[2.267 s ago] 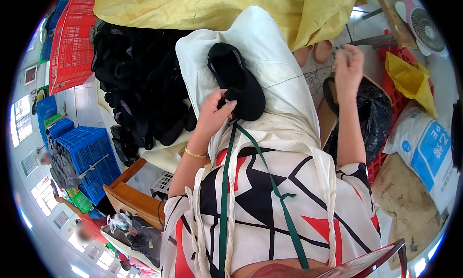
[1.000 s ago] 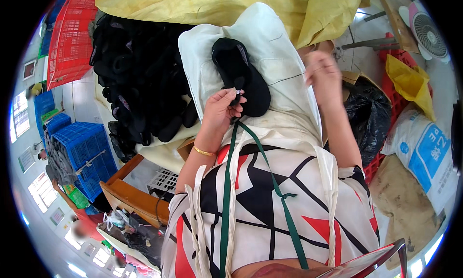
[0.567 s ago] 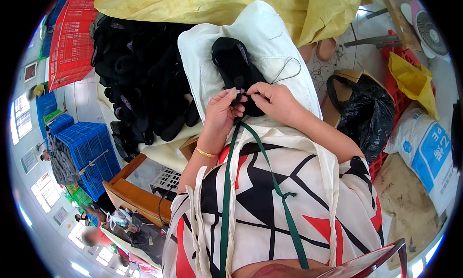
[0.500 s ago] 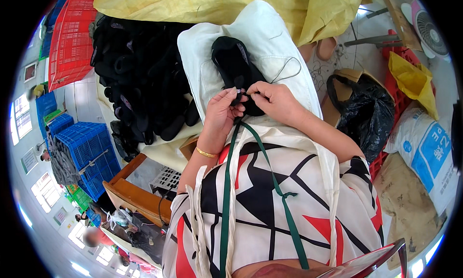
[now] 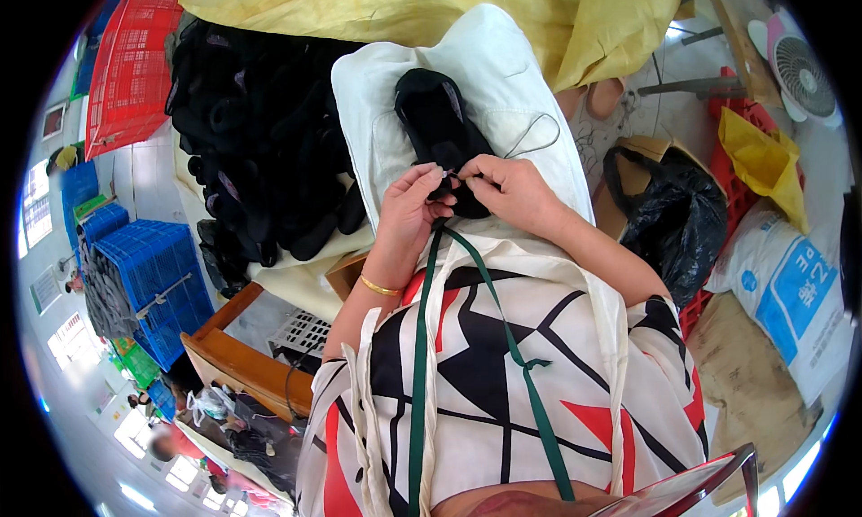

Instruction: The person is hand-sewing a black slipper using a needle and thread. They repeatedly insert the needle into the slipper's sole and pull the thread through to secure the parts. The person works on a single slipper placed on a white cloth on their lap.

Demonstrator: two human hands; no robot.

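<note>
A black shoe upper [image 5: 435, 122] lies on a white cloth [image 5: 503, 77] over my lap. My left hand [image 5: 409, 207] pinches the near end of the shoe upper. My right hand [image 5: 512, 189] meets it there, fingertips closed on a small needle at the shoe's edge. A thin thread [image 5: 532, 138] loops away from the needle across the white cloth. A gold bangle [image 5: 381, 287] sits on my left wrist.
A heap of black shoe uppers [image 5: 260, 149] lies to the left. Red crates [image 5: 126, 68] and blue crates [image 5: 148, 284] stand further left. A yellow sack [image 5: 431, 14] is ahead, a black plastic bag [image 5: 673, 221] and a white sack [image 5: 795, 293] to the right, a fan [image 5: 804, 68] at the upper right.
My right hand was raised high to the right with the thread drawn out; it has come down to the shoe upper and now meets my left hand at its near end.
</note>
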